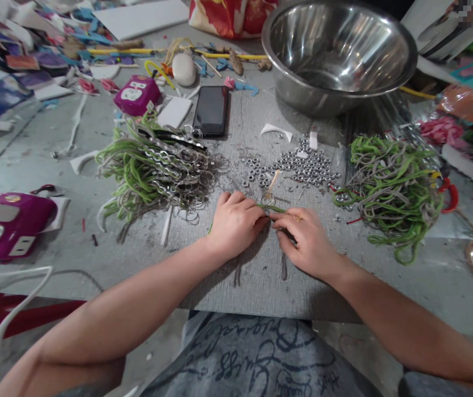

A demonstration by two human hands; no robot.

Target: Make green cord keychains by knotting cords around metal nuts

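My left hand and my right hand meet at the middle of the grey table, both pinching one green cord between their fingertips. A small metal ring lies just beyond the fingers. Behind the hands, several small silver nuts are scattered. On the left lies a pile of green and grey cords with metal rings. A second heap of loose green and grey cords lies on the right.
A big steel bowl stands at the back right. A black phone lies behind the left pile, next to a purple power strip. Another purple power strip sits at the left edge. Paper scraps litter the far side.
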